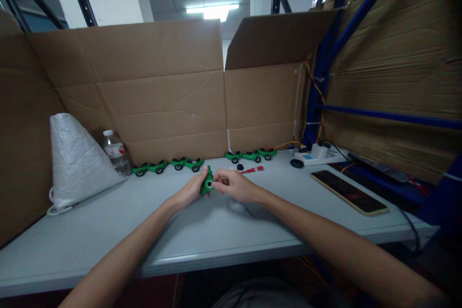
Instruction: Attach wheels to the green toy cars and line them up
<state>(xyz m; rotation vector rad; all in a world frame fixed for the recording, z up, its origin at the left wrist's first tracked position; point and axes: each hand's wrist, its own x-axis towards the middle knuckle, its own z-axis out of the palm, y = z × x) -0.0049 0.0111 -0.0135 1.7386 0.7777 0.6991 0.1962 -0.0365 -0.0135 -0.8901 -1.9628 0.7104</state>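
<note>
Here the left hand (191, 189) pinches the green toy (207, 185) beside the right hand (237, 186), whose grip's unclear.

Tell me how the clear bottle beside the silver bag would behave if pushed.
Being tall and narrow, the clear bottle would probably tip under a push near its white cap. Its rounded sides suggest it could roll once down. Its transparent, plastic-looking wall may flex when squeezed.
</note>
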